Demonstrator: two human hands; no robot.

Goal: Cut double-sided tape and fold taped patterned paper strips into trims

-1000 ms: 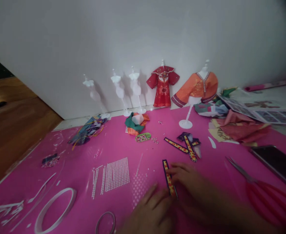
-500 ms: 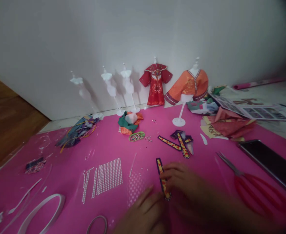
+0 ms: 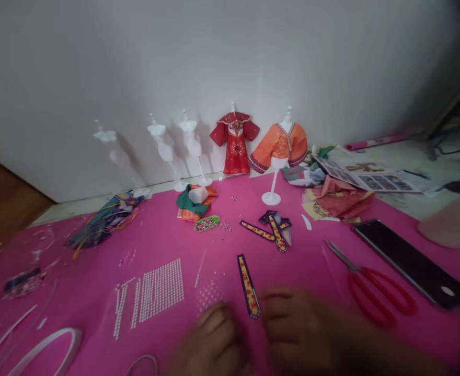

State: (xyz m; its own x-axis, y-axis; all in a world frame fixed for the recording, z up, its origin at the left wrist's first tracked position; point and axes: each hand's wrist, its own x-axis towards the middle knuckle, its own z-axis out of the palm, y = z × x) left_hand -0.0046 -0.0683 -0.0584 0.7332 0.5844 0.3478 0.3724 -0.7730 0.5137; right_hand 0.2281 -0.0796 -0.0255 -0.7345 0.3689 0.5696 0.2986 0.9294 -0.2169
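Note:
A narrow dark strip with a red and yellow pattern point(image 3: 248, 284) lies flat on the pink mat point(image 3: 96, 250). My left hand point(image 3: 214, 342) rests just left of its near end, and my right hand point(image 3: 296, 329) just right of it. Both hands are smeared by motion. Their fingers look curled onto the mat, and neither visibly grips the strip. A sheet of small white stick-on gems point(image 3: 157, 290) lies to the left of my hands.
Red-handled scissors point(image 3: 375, 287) and a dark phone point(image 3: 410, 261) lie to the right. More patterned strips point(image 3: 271, 230) sit further back. Along the wall stand white mannequin stands point(image 3: 163, 151), a red dress point(image 3: 236, 141) and an orange robe point(image 3: 279, 146). Fabric scraps point(image 3: 340, 201), a tape roll point(image 3: 45, 347).
The view has swung right and down. My right hand has come off the strip, which now lies free between both hands. My hands sit lower in view.

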